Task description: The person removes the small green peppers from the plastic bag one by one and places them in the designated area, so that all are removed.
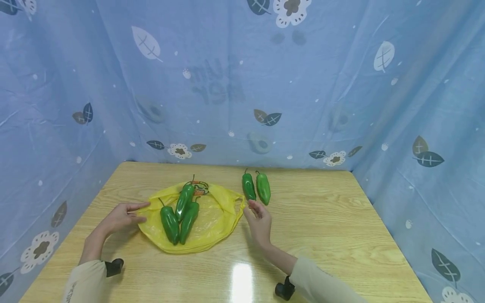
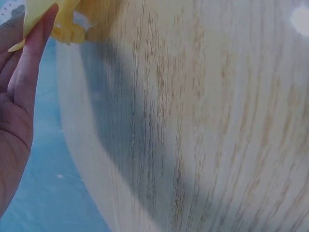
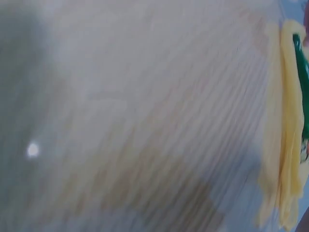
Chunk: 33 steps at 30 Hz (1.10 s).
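Note:
A yellow plastic bag (image 1: 204, 227) is spread out on the table, with three green peppers (image 1: 185, 202) on its left half; whether they lie inside its mouth is hard to tell. My left hand (image 1: 120, 216) pinches the bag's left edge, and the left wrist view shows yellow plastic (image 2: 41, 14) between thumb and fingers. At the opposite side, my right hand (image 1: 260, 225) pinches the bag's right handle, its fingers bent. The right wrist view catches only the stretched bag edge (image 3: 289, 121) and a strip of green pepper (image 3: 301, 82).
Two more green peppers (image 1: 248, 186) lie side by side on the wooden table (image 1: 322, 235), just beyond my right hand. A blue patterned curtain (image 1: 227, 84) encloses the table's back and sides. Light glares off the tabletop near the front.

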{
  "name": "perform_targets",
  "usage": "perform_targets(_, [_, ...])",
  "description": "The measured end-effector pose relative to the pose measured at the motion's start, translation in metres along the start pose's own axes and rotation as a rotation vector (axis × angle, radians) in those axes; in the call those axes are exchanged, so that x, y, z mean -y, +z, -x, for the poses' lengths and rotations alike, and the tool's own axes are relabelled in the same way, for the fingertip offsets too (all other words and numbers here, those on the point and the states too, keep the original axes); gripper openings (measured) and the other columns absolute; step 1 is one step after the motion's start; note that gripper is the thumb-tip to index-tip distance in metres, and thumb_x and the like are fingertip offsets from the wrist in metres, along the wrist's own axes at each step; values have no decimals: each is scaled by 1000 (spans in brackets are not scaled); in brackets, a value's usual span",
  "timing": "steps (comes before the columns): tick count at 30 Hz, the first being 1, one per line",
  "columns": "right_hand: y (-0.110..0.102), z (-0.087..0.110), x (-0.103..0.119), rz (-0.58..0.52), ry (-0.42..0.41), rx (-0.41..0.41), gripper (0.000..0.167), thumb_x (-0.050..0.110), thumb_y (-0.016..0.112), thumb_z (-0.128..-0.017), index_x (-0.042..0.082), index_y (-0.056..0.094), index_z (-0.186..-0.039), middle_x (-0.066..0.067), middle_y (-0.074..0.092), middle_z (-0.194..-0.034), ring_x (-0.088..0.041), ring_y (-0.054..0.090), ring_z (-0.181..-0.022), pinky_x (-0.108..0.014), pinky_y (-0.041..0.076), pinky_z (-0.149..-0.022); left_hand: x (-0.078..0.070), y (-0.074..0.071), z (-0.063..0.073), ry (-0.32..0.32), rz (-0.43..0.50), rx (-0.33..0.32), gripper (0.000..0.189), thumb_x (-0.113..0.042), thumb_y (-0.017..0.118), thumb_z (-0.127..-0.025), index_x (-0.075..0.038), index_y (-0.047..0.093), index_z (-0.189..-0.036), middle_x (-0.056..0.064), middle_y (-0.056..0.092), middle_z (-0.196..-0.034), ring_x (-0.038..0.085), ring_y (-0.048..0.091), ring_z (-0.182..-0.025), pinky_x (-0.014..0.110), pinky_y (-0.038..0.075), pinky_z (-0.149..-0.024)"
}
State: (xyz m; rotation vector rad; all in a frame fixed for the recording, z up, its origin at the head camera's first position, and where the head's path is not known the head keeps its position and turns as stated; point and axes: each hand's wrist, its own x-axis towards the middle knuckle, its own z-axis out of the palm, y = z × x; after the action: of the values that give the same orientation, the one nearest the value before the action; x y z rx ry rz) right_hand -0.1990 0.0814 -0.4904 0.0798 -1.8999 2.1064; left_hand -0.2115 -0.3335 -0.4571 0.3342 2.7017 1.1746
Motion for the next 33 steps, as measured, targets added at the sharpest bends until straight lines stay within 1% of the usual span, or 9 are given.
perform_targets(4, [14, 8, 3, -30, 73, 7, 39, 0, 64, -90, -11, 53, -126, -25, 54, -128, -38, 49, -120, -33, 39, -106, -1, -1, 0, 4, -3, -1, 58, -20, 70, -88, 4, 49, -137, 32, 42, -139, 57, 44, -118, 58, 44, -93])
perform_targets(9, [34, 17, 4, -62, 107, 30, 39, 1, 62, -91, -11, 52, -127, -25, 54, -128, -37, 50, -120, -34, 41, -105, -1, -1, 0, 1, -10, -2, 59, -21, 70, -89, 4, 48, -137, 32, 42, -139, 58, 44, -117, 59, 43, -94])
perform_targets(15, [52, 22, -3, -80, 121, -7, 34, -1, 63, -90, -9, 56, -123, -21, 57, -123, -34, 52, -116, -34, 40, -105, 1, 1, -1, 10, -3, -1, 58, -20, 69, -89, 5, 48, -137, 32, 42, -139, 57, 44, -118, 58, 43, -95])
perform_targets(18, [64, 26, -6, -87, 146, -30, 33, -1, 64, -89, -8, 58, -122, -20, 58, -123, -34, 53, -118, -34, 41, -104, 1, 0, -1, 11, -7, -2, 58, -20, 69, -89, 6, 49, -136, 32, 42, -139, 56, 45, -118, 57, 43, -95])
perform_targets(23, [91, 37, -11, -104, 188, -63, 36, -1, 65, -88, -8, 57, -122, -19, 59, -122, -35, 53, -119, -34, 42, -103, 2, -1, 2, 21, -12, -9, 57, -17, 69, -89, 7, 49, -135, 32, 43, -138, 55, 44, -119, 58, 43, -94])
perform_targets(26, [108, 43, -12, -78, 201, -101, 37, 0, 67, -87, -8, 58, -122, -17, 60, -121, -34, 54, -118, -34, 43, -102, 3, 1, 2, 34, -12, -10, 56, -17, 69, -89, 7, 49, -135, 32, 44, -138, 54, 44, -121, 58, 43, -95])
perform_targets(29, [124, 50, -11, -49, 211, -139, 38, 0, 69, -86, -5, 59, -122, -14, 60, -120, -32, 55, -118, -35, 45, -100, 2, 2, 0, 36, -9, -12, 57, -18, 69, -89, 7, 49, -135, 31, 44, -138, 54, 44, -121, 58, 42, -95])
perform_targets(33, [144, 59, -10, -59, 196, -146, 41, -1, 70, -84, -5, 58, -123, -15, 59, -122, -33, 54, -119, -37, 44, -101, 0, 2, -2, 34, -10, -21, 56, -18, 69, -88, 7, 50, -135, 31, 44, -138, 54, 44, -120, 59, 41, -96])
